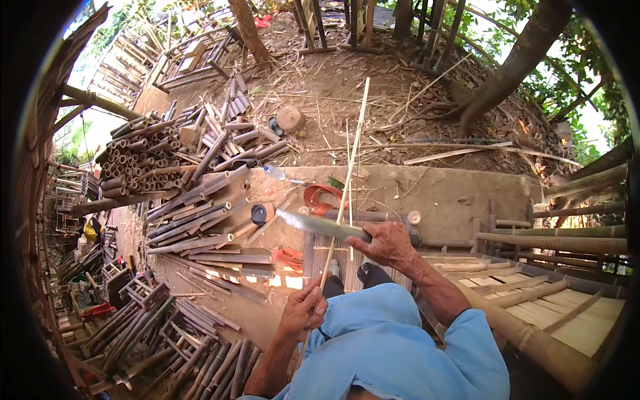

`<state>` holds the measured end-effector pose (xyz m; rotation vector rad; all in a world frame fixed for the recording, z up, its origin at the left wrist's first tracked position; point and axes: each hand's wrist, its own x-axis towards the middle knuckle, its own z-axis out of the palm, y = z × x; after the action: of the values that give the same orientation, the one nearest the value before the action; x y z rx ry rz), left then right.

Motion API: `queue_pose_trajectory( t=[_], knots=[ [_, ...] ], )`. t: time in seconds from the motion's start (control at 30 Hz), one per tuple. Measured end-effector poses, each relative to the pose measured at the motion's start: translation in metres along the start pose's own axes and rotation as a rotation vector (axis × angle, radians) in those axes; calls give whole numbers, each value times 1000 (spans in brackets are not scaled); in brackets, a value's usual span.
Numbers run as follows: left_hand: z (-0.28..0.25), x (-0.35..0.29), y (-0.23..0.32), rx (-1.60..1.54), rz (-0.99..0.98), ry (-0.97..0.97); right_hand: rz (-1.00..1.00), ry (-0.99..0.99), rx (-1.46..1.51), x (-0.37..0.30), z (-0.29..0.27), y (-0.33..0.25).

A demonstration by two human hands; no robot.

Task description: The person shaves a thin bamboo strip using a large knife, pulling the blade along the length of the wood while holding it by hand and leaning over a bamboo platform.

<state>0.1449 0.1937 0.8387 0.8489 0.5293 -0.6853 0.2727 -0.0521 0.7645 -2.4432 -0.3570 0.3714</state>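
Note:
My left hand [303,309] grips the near end of a long thin bamboo strip [352,157] that runs up and away over the ground. My right hand [388,244] holds the handle of a broad knife [313,224], its blade pointing left and lying against the strip just above the left hand. Both arms wear light blue sleeves. My feet in dark sandals rest below the hands on a slatted bamboo piece [333,248].
A big pile of cut bamboo tubes [180,180] lies to the left. Bamboo frames [140,293] sit lower left, a slatted bamboo bench [547,307] to the right. A coil of red cord [320,197], a plastic bottle [274,173] and tree trunks [513,67] lie ahead.

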Motion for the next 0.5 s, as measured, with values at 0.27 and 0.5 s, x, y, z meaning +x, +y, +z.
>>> queue_pose_trajectory(
  t=[0.27,0.5],
  knots=[
    [-21,-74,-27,171,-144,51,258,133,118,46,-38,94],
    [-28,-77,-32,199,-100,63,-152,65,-20,5,-12,20]
  ],
)
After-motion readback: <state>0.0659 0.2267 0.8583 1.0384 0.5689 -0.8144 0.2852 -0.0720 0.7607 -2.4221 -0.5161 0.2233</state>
